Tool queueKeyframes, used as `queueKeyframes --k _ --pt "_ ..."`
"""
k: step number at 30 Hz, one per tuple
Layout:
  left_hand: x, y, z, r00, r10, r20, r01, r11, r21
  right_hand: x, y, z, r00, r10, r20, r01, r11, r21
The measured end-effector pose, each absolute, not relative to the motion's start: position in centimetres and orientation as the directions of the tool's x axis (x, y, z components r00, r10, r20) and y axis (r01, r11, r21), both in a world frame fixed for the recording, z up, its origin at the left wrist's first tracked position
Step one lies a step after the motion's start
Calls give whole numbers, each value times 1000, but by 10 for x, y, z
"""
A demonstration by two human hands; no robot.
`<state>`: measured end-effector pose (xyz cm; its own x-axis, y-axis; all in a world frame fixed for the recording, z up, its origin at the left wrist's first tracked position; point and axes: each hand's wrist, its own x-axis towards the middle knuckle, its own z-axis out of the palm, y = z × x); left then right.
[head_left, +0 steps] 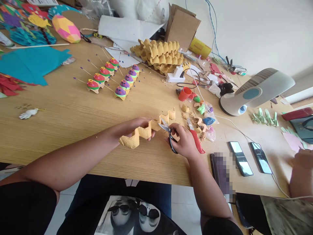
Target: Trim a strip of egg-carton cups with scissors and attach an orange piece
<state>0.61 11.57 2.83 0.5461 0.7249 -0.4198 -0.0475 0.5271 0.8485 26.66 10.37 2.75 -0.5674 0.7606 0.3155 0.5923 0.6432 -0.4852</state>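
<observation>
My left hand [140,125] grips a yellow egg-carton strip [132,141] with a wavy edge, held just above the wooden table. Its fingers are partly hidden behind the strip. In my right hand [184,140] is a pair of scissors [174,143] with black handles, the blades apart and against the strip's edge near its middle. Right beside that hand lies a red-handled cutter [197,140]. Carton offcuts [200,125] and small scraps are scattered past it. Farther back stand two rows of painted egg-carton pieces, one red and green [99,78], one purple [124,84], with thin sticks poking out.
Stacked egg cartons [161,54] sit at the back, near a white power adapter [176,75]. A red cup [185,93], a white fan [256,91] and two phones [241,158] stand or lie to the right. Another person's hand [303,160] rests at the far right edge.
</observation>
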Motion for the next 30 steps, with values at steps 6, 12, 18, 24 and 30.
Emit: queueKeyframes --k 6,12,18,24,30 --pt "7 109 35 452 835 -313 -143 414 899 262 104 23 -629 714 309 534 685 -496" --pt "16 106 41 418 839 -348 -158 445 882 259 103 20 -679 629 377 496 773 -395" --pt "20 108 41 427 794 -434 -60 503 862 253 99 18 -718 573 394 532 818 -220" --pt "17 107 41 444 787 -427 5 475 880 249 96 16 -726 578 373 576 807 -129" --pt "18 108 40 469 770 -434 -22 501 865 248 96 15 -744 558 367 578 813 -64"
